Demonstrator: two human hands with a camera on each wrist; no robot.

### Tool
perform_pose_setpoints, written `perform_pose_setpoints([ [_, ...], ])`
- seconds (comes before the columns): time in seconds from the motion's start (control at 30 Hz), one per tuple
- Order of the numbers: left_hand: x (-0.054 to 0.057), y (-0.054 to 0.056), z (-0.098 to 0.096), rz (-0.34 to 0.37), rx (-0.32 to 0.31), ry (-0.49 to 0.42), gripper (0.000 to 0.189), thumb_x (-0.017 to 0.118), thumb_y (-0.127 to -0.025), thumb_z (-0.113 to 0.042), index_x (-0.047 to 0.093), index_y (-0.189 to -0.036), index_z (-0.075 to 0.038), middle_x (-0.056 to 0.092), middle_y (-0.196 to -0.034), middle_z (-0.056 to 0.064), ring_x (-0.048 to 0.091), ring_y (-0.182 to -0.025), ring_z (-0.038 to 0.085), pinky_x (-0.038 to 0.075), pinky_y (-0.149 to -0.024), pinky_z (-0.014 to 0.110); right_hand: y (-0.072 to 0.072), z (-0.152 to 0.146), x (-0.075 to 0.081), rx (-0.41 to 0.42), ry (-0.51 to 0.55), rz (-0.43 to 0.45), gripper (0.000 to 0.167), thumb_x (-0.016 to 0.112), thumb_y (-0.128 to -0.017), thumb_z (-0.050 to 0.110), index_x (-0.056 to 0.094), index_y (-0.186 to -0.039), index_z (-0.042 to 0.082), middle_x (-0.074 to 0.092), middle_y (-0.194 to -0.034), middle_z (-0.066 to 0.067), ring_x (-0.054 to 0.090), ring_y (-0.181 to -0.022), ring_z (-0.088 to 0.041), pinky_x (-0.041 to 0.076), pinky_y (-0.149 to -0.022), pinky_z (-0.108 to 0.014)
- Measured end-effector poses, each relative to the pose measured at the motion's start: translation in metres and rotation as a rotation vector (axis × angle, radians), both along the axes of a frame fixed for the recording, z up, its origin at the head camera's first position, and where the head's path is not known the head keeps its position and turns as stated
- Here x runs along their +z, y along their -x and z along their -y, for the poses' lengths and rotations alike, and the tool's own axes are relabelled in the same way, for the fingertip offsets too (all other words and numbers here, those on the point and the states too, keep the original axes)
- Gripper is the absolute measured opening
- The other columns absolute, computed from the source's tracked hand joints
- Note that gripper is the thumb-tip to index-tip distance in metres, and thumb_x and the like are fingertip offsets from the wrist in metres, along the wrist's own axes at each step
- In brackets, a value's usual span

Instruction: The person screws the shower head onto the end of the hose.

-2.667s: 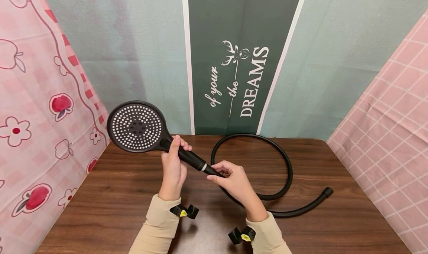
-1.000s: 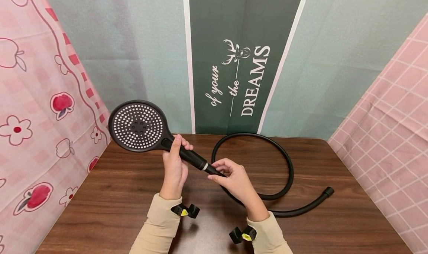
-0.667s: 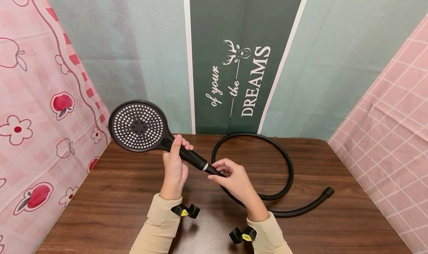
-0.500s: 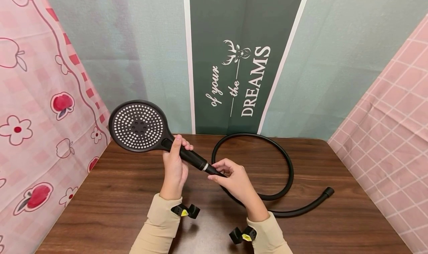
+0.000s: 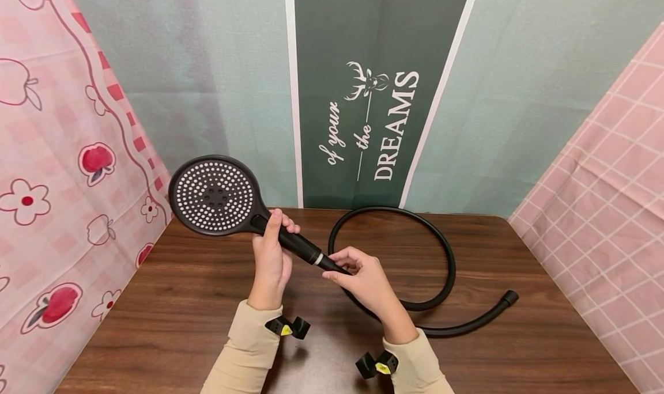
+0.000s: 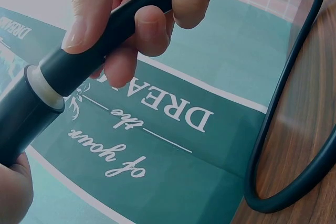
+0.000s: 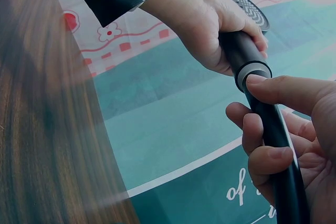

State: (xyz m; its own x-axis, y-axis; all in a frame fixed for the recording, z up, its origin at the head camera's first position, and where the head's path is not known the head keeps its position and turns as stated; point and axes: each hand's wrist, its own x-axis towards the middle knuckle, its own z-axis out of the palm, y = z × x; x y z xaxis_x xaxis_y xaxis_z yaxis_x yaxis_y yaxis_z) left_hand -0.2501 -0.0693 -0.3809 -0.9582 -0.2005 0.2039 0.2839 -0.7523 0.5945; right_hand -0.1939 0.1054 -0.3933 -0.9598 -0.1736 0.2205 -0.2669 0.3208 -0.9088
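Note:
A black shower head with white nozzles faces up at the left of the head view, raised above the table. My left hand grips its handle, thumb along the top. At the handle's lower end my right hand pinches the end fitting of a black shower hose between thumb and fingers. In the left wrist view a pale ring shows between handle and hose fitting. The right wrist view has this fitting in line with the handle. Whether the threads are engaged cannot be seen.
The hose lies in a loop on the brown wooden table, its free end to the right. A green printed cloth hangs behind. Pink cloths stand at the left and right. Each wrist carries a small black camera.
Both hands and the shower head have shifted very slightly to the right in the head view since the oldest frame. Across the later frames the grips stay the same, with barely visible right-finger movement.

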Motion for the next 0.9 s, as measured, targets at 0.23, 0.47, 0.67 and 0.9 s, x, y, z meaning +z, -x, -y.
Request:
perform_pose_setpoints([
  [0.23,-0.0005,0.0001,0.0006,0.003,-0.007,-0.006,0.013,0.055,-0.102,-0.012,0.051,-0.089,-0.01,0.057,-0.071,-0.002,0.056,-0.061,0.007,0.055,-0.065,0.02,0.0014,0.0005,-0.0007,-0.01,-0.031,-0.017,0.027,0.085,-0.079,0.017,0.071,-0.101,0.01,0.077,-0.091,-0.008,0.066,-0.083,-0.009,0.053,-0.077,-0.023],
  [0.47,-0.0001,-0.0006,0.0007,0.001,-0.01,-0.008,0.013,0.056,-0.101,-0.012,0.051,-0.089,-0.01,0.057,-0.071,-0.002,0.056,-0.061,0.008,0.055,-0.065,0.02,0.0008,0.0007,-0.0008,-0.017,-0.038,-0.023,0.027,0.085,-0.078,0.016,0.07,-0.1,0.011,0.077,-0.09,-0.006,0.067,-0.086,-0.01,0.054,-0.08,-0.023],
  [0.67,0.0001,-0.0012,0.0009,0.001,-0.011,-0.004,0.013,0.056,-0.101,-0.013,0.051,-0.09,-0.01,0.057,-0.071,-0.002,0.056,-0.061,0.008,0.055,-0.065,0.021,-0.0006,0.001,0.0004,-0.023,-0.029,-0.016,0.025,0.085,-0.078,0.015,0.068,-0.096,0.009,0.077,-0.087,-0.008,0.066,-0.082,-0.007,0.054,-0.077,-0.022],
  [0.9,0.0005,-0.0018,0.0014,0.011,-0.01,0.004,0.013,0.056,-0.101,-0.013,0.051,-0.09,-0.01,0.057,-0.071,-0.002,0.056,-0.061,0.008,0.055,-0.065,0.02,-0.0031,0.0006,0.0015,-0.008,-0.01,0.026,0.024,0.084,-0.08,0.017,0.069,-0.096,0.007,0.077,-0.089,-0.011,0.063,-0.075,-0.008,0.051,-0.064,-0.021],
])
